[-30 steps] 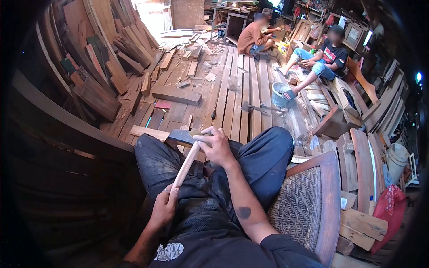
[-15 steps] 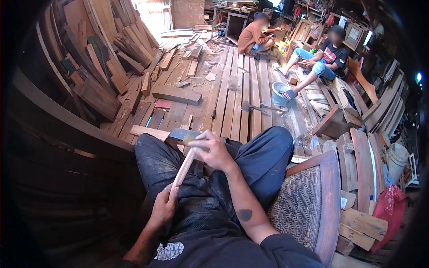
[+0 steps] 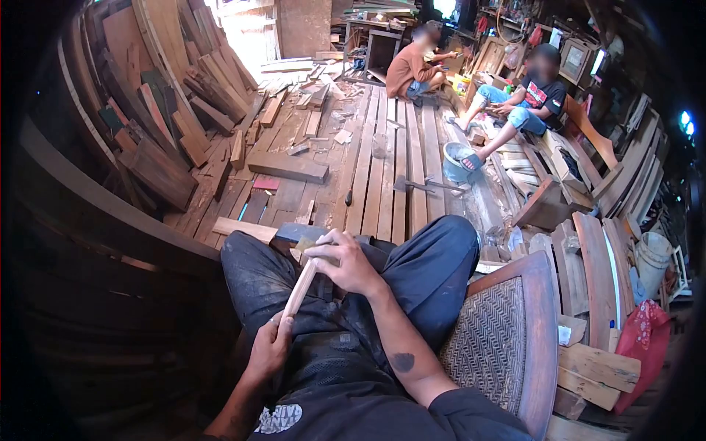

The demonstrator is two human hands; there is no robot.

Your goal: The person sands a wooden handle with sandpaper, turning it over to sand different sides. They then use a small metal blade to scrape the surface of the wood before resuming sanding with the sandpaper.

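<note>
A slim pale wooden stick [image 3: 299, 292] slants upward over my lap. My left hand [image 3: 269, 345] is closed round its lower end. At its upper end, my right hand [image 3: 344, 262] has its fingers bent round a small yellowish-brown piece [image 3: 304, 245], which looks like sandpaper. Just beyond the fingers, a dark block-like object [image 3: 288, 234] lies between my knees, partly hidden by the right hand.
Wooden boards [image 3: 158, 169] lean at the left. A woven chair panel [image 3: 489, 338] stands beside my right thigh. Ahead on the slatted floor lie a thick plank [image 3: 288, 166], a hatchet [image 3: 401, 184] and a grey bucket [image 3: 457, 163]. Two people sit further back.
My view has shifted slightly. The right hand has moved a little down and left at the stick's upper end; the left hand keeps its grip.
</note>
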